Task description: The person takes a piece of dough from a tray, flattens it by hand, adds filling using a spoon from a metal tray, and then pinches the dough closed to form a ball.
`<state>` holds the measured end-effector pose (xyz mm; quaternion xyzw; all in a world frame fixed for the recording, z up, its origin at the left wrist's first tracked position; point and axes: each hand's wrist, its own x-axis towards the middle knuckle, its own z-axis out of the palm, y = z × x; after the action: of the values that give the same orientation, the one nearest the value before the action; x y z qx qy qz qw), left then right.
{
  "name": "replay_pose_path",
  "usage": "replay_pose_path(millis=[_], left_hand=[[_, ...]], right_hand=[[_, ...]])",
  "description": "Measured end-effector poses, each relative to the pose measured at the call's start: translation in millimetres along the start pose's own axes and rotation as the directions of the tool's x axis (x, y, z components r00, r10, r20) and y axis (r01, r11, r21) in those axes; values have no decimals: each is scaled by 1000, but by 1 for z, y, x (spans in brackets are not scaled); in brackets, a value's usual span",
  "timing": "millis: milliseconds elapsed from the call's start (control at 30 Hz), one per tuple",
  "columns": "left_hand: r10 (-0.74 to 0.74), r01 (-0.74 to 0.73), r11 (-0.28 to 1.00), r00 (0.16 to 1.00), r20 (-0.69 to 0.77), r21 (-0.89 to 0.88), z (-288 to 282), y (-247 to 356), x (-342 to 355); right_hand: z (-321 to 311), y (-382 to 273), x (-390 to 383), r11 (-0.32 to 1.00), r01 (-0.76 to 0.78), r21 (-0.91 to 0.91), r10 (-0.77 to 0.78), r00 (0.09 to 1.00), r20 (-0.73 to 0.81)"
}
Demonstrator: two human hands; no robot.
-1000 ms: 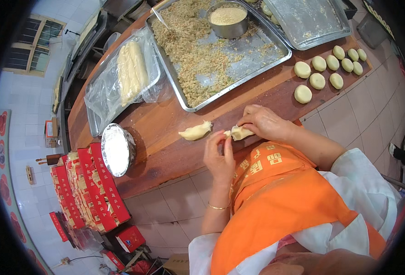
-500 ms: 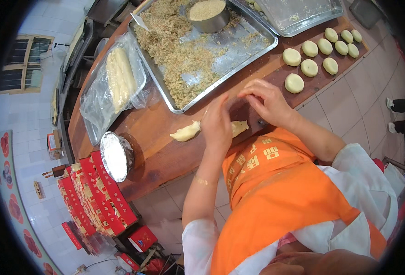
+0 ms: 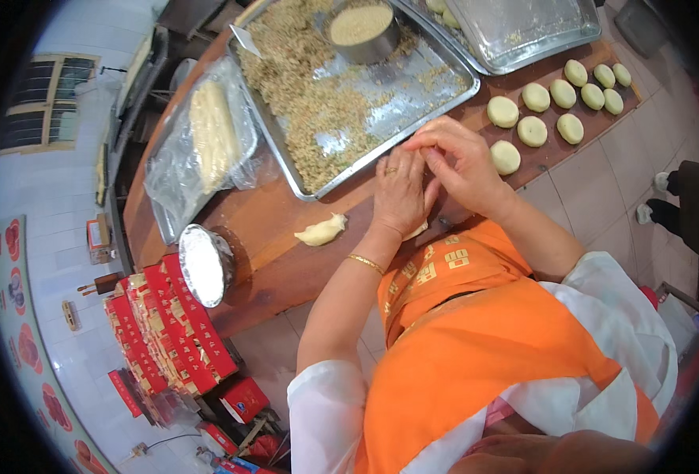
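My two hands meet above the wooden table [image 3: 274,268], just off the near corner of the filling tray. My left hand [image 3: 401,193] shows its back, fingers stretched out. Across its fingertips curve the fingers of my right hand [image 3: 464,162], with the thumb tucked inward; anything between the palms is hidden. A torn piece of pale dough [image 3: 322,230] lies on the table left of my left wrist. Another dough piece [image 3: 416,231] barely shows beside that wrist, mostly covered by it.
Beyond my hands, a metal tray [image 3: 401,95] holds crumbly filling [image 3: 310,126] and a steel bowl [image 3: 360,49]. Round dough cakes [image 3: 532,131] sit at right. Plastic-wrapped dough [image 3: 211,134] and a bowl of white powder [image 3: 202,266] stand left, near stacked red boxes [image 3: 183,324].
My left hand has turned so its back shows and its fingers reach in under the right hand's fingers. More of the right-hand dough piece is now covered. The view has shifted slightly.
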<state>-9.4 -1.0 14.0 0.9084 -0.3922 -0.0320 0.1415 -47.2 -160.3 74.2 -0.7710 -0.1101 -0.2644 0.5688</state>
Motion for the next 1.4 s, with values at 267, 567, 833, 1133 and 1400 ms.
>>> replay_pose_path(millis=[267,567,833,1133,1400], left_hand=[[187,-208,978,918,-350,-23,-11,-8,11],[32,-87,983,946,-321,-159,-1,3,-44],[-190,148,978,916,-352,-143,24,4,-96],[-252,54,856,912,-323,-514,-1,-13,-103],[-525,2,589,761,-381,-808,-11,-23,-88]], right_hand=[[-29,-3,-29,992,-90,-91,96,993,69],[-16,19,14,969,42,-244,17,972,235],[11,88,105,598,140,-789,409,793,451],[156,101,146,814,303,-495,31,829,558],[247,140,212,570,521,-635,19,765,644]])
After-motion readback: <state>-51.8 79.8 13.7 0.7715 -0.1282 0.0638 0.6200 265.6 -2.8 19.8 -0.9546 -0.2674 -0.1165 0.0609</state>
